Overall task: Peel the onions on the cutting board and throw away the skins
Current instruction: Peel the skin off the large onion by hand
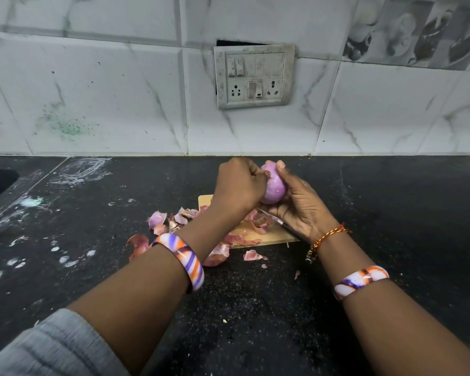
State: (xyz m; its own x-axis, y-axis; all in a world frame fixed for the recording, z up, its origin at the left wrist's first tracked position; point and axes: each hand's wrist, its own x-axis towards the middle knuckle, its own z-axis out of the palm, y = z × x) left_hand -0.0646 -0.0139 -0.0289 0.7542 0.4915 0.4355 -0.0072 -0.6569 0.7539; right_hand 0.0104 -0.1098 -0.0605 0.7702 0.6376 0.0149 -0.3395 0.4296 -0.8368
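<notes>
- While the right hand [300, 210] cups the onion [274, 184] above the cutting board [274, 234], a knife [278, 221] lies tucked under its palm.
- Left hand [238, 185] has its fingers curled, pinching a flap of skin at the onion's top.
- Peeled skins [174, 221] are strewn over the board and the black counter [391, 213].

- Evenly lit, moderately bright, soft and diffuse, no hard shadows.
- Faint sheen on the white wall tiles [120, 90]; dark surface [391, 213] matte, speckled, free of glare.
- Wide-angle bowing of tile lines toward the edges.
- Centre sharp; slight softness at the grey sleeve [52, 346] bottom left.
</notes>
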